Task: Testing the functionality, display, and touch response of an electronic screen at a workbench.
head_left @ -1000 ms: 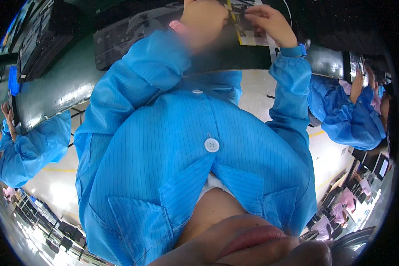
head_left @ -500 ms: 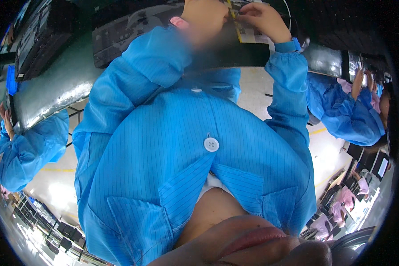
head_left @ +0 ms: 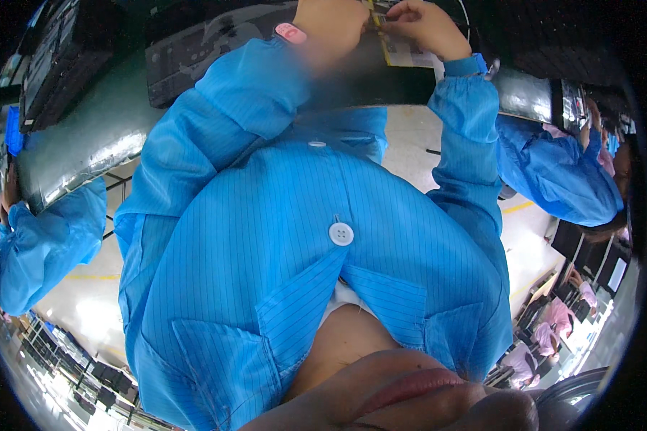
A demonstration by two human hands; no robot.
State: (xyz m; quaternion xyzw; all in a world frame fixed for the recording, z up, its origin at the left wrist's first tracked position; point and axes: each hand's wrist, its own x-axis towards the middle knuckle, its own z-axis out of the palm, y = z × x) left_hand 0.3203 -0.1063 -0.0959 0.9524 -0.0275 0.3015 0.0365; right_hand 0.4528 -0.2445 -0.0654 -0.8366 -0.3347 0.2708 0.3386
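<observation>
At the upper edge, my left hand [head_left: 332, 29] shows its back, and its fingers curl inward beside a narrow yellow strip [head_left: 378, 25]. The hand's top is cut off by the frame. Across the strip, my right hand [head_left: 433, 30] has its thumb and fingers drawn together in a pinch. What either hand holds is too small or hidden to name. Beneath the right fingers lies a pale flat piece [head_left: 408, 57] along the yellow strip. A pink oval patch [head_left: 290, 32] sits at my left wrist, and a blue wrist strap [head_left: 466, 66] circles the right one.
A black tray-like sheet [head_left: 216, 54] with glossy marks lies left of my hands on the dark green worktop [head_left: 115, 122]. Stacked black trays [head_left: 65, 65] stand farther left. Co-workers in blue sleeves [head_left: 50, 237] and a blue coat [head_left: 561, 169] sit on either side.
Both hands have shifted slightly up and left in the picture. My right fingers have come closer to the yellow strip. The co-worker's hand on the right has moved.
</observation>
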